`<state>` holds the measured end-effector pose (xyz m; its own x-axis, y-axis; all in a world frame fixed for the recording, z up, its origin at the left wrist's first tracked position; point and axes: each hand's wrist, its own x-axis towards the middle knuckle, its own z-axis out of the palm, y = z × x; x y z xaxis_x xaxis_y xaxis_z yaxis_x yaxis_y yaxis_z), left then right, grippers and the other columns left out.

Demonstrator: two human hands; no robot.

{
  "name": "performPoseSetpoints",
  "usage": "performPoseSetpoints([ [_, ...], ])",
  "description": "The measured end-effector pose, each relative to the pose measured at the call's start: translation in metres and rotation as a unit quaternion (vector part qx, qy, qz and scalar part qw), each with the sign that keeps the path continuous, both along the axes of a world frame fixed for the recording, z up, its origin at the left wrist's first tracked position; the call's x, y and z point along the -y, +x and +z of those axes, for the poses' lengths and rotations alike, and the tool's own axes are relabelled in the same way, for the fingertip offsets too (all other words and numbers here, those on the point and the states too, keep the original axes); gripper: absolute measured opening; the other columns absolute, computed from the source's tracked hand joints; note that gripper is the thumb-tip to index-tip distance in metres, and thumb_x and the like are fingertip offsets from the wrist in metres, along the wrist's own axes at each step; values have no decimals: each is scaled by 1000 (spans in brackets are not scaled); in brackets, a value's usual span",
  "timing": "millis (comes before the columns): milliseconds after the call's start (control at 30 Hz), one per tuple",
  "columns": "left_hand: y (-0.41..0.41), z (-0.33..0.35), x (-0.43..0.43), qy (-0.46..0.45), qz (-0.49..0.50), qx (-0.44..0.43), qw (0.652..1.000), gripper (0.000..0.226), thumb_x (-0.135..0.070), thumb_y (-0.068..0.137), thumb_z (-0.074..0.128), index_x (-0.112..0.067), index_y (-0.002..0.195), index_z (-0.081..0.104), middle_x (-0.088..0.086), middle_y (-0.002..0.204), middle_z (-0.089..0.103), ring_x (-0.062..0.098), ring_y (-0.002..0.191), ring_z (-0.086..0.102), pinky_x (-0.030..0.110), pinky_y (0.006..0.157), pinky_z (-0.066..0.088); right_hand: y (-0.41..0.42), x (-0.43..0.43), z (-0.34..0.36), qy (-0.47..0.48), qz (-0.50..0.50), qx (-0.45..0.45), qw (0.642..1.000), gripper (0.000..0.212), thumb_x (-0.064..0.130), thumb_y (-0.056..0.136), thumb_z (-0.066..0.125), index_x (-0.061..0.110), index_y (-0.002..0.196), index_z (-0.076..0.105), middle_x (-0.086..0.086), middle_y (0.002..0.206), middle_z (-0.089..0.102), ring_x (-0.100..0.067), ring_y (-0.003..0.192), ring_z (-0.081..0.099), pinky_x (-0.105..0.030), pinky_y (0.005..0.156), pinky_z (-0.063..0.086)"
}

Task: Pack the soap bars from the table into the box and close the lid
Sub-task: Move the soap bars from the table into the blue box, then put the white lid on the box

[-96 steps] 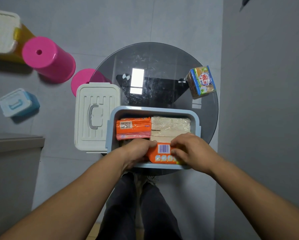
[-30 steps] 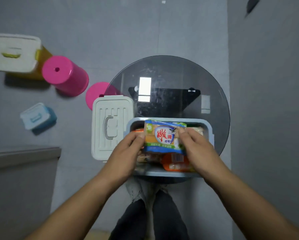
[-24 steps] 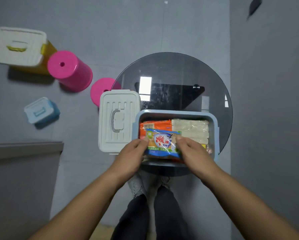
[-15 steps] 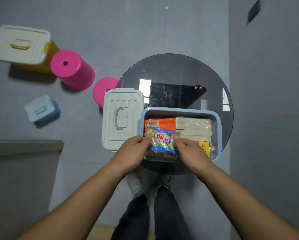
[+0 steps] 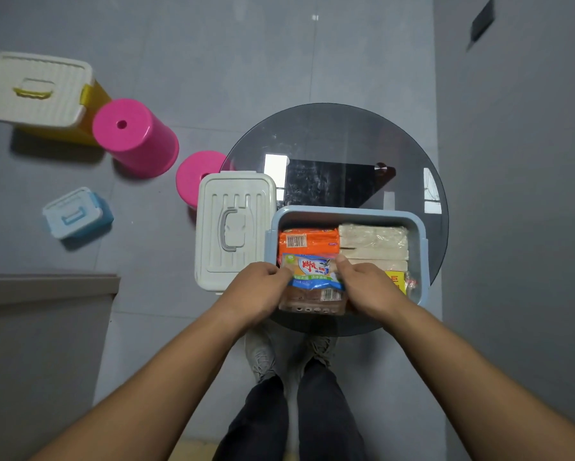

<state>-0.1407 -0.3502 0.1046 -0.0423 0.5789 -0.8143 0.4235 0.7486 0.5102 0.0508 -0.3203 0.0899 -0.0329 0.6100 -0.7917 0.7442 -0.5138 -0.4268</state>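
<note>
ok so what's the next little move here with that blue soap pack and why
Probably press the blue soap pack down flat and let go. Both the left hand and the right hand grip its ends inside the blue box, on top of other bars. The glass table shows no loose soap, and the white lid lies beside the box, ready next.

Dim even light, glare on glass table (image 5: 329, 144), wide-angle edge distortion, soft shadows
</note>
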Motion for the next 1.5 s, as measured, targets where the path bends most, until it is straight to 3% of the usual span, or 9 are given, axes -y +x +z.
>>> performPoseSetpoints([
  [133, 2, -7, -6, 1, -4, -14, 1000, 30, -43, 105, 47, -26, 87, 64, -6, 89, 70, 10, 81, 68, 30, 74, 56, 1, -1, -10, -3, -32, -14, 999, 62, 53, 104, 29, 11, 92, 73, -11, 98, 76, -28, 91, 72, -50, 91, 56],
  [333, 5, -15, -6, 16, 15, -35, 999, 25, -40, 104, 53, -20, 102, 68, 2, 106, 72, 19, 98, 71, 42, 92, 62, 1, -3, -18, 28, -60, -30, 997, 51, 43, 107, 35, 11, 94, 72, -7, 95, 74, -18, 87, 67, -35, 79, 50],
  [533, 7, -30, -1, 50, -4, -95, 994, 24, -30, 98, 67, -15, 115, 76, 3, 112, 75, 18, 102, 70, 39, 88, 63, 5, 9, -24, 44, -105, -70, 991, 34, 40, 105, 43, 21, 104, 72, 2, 101, 73, -12, 95, 66, -36, 86, 54],
  [633, 5, -40, 6, 53, -16, -128, 990, 24, -27, 94, 73, -14, 113, 78, 3, 111, 75, 15, 97, 67, 32, 81, 61, 5, 14, -25, 63, -94, -72, 991, 30, 41, 102, 49, 24, 97, 74, 4, 97, 75, -10, 91, 68, -36, 83, 56],
  [767, 7, -47, 9, 72, 13, -144, 987, 19, -28, 89, 79, -14, 98, 69, 1, 99, 71, 13, 89, 65, 28, 69, 57, 4, 13, -29, 79, -35, -35, 996, 34, 46, 99, 56, 20, 101, 76, 5, 93, 76, -9, 86, 69, -27, 64, 51],
  [933, 8, -54, -7, 63, 55, -145, 986, 37, -38, 85, 81, -16, 78, 52, -1, 81, 69, 15, 81, 70, 39, 74, 63, 0, 5, -36, 127, 4, 48, 991, 33, 43, 95, 63, 13, 83, 71, 4, 76, 67, -3, 66, 60, -24, 51, 41],
  [1067, 6, -61, -18, 35, 55, -164, 984, 47, -42, 79, 85, -19, 77, 45, -3, 76, 61, 11, 69, 61, 30, 62, 53, 0, -4, -45, 123, 17, 91, 988, 30, 44, 88, 72, 20, 74, 61, 3, 74, 66, -17, 72, 64, -31, 57, 49],
  [1400, 7, -69, -28, 7, 34, -203, 979, 66, -48, 73, 88, -21, 111, 41, 4, 108, 61, 23, 93, 65, 36, 71, 56, -1, -17, -47, 108, 67, 136, 983, 33, 51, 83, 74, 24, 80, 54, 9, 76, 60, -14, 72, 58, -29, 53, 38],
  [1500, 4, -71, -29, -3, 46, -131, 990, 69, -42, 75, 88, -22, 123, 42, 5, 122, 62, 23, 101, 67, 35, 76, 58, 4, -22, -42, 105, 51, 104, 988, 35, 52, 80, 76, 24, 83, 56, 9, 77, 60, -13, 72, 59, -30, 58, 45],
])
